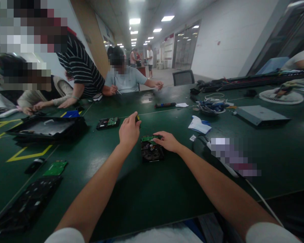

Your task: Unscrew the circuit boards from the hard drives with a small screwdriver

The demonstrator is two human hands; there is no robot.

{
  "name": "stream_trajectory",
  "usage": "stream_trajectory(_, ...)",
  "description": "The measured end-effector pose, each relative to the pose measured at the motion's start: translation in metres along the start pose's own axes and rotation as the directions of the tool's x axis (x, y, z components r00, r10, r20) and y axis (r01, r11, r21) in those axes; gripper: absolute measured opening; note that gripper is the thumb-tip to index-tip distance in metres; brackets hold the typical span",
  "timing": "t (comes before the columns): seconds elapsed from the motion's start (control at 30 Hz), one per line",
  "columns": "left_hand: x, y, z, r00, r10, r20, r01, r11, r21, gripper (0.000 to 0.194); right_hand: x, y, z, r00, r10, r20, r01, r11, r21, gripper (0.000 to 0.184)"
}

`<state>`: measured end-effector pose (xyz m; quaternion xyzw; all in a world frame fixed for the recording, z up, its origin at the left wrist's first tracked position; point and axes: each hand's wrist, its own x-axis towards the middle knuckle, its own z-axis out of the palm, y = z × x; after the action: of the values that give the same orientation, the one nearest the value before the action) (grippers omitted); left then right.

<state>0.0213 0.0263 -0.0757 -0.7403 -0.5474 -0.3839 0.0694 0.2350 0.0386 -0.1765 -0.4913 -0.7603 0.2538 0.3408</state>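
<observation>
My left hand [129, 130] is closed around what looks like a screwdriver [137, 118]; only part of its black-and-yellow handle shows, and the rest is hidden by the fingers. Just to the right, a hard drive [152, 154] lies on the table with its green circuit board [147, 138] facing up at the far end. My right hand [167, 141] grips the drive's far right edge, thumb and fingers at the board. A second hard drive [107, 123] with a green board lies beyond my left hand, apart from it.
The dark green table [131, 192] holds a black tray-like casing [47, 128] at left and a loose green board [56, 167] near left. At right are gloves [199, 125], a bowl of cables [211, 107], a grey metal box [262, 115] and a power strip [224, 162]. Co-workers sit opposite.
</observation>
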Motion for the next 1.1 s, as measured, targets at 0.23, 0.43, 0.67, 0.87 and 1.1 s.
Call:
stream_trajectory(0.23,0.0004,0.0006,-0.0013,0.996,-0.085,0.014,0.086,0.991,-0.1,0.037,-0.0005,-0.0001,-0.0001,1.0,-0.006,-0.007,0.006,1.0,-0.004,0.04)
stream_trajectory(0.43,0.0023,0.0046,-0.0052,0.999,0.045,0.011,-0.045,0.998,-0.047,0.029,-0.0007,0.0007,0.0001,1.0,0.0,0.0,0.0,1.0,-0.016,0.04)
stream_trajectory(0.67,-0.0005,0.002,0.0005,0.999,-0.047,0.025,0.049,0.997,-0.066,0.041,-0.0015,-0.0017,-0.002,1.0,-0.001,-0.007,0.001,1.0,-0.015,0.039)
stream_trajectory(0.87,0.0011,0.0033,-0.0035,1.0,-0.014,0.02,0.016,0.995,-0.096,0.029,-0.0016,-0.0034,-0.0013,1.0,0.008,-0.01,-0.008,1.0,-0.001,0.04)
stream_trajectory(1.1,-0.0011,0.001,0.0007,0.999,0.038,-0.016,-0.039,0.998,-0.055,0.036,-0.0016,-0.0005,-0.0006,1.0,0.001,-0.008,0.0,1.0,0.017,0.039)
